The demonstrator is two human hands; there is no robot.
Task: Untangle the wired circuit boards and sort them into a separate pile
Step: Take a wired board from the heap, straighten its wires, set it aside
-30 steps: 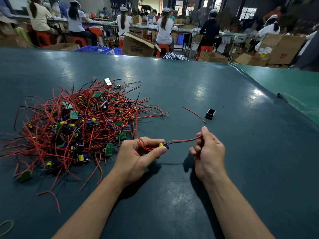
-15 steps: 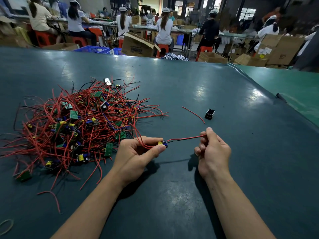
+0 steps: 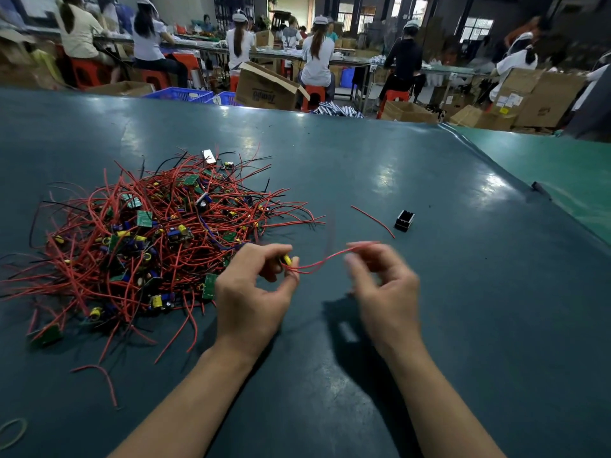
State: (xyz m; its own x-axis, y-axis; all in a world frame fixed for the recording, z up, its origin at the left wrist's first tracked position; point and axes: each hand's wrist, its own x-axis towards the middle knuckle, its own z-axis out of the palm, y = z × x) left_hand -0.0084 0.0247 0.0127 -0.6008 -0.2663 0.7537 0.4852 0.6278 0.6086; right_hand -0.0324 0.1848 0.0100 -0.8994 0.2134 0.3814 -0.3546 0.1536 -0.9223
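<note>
A tangled pile of red-wired green circuit boards (image 3: 148, 233) lies on the dark green table (image 3: 463, 325), left of centre. My left hand (image 3: 251, 299) pinches a small circuit board with a yellow part (image 3: 287, 259) just right of the pile. Its red wires (image 3: 317, 264) stretch rightward, free of the pile. My right hand (image 3: 386, 299) is blurred; its thumb and fingers are apart, and the wire ends pass just above its fingertips.
A small black part (image 3: 404, 220) and a loose red wire (image 3: 373, 219) lie beyond my hands. A rubber band (image 3: 13, 433) sits at the near left edge. A lighter green table (image 3: 562, 173) adjoins on the right. Seated workers and cardboard boxes fill the background.
The board's wires have come out of the pile. My right hand, which pinched the wire ends, has loosened and is moving; my left hand has turned the board upward.
</note>
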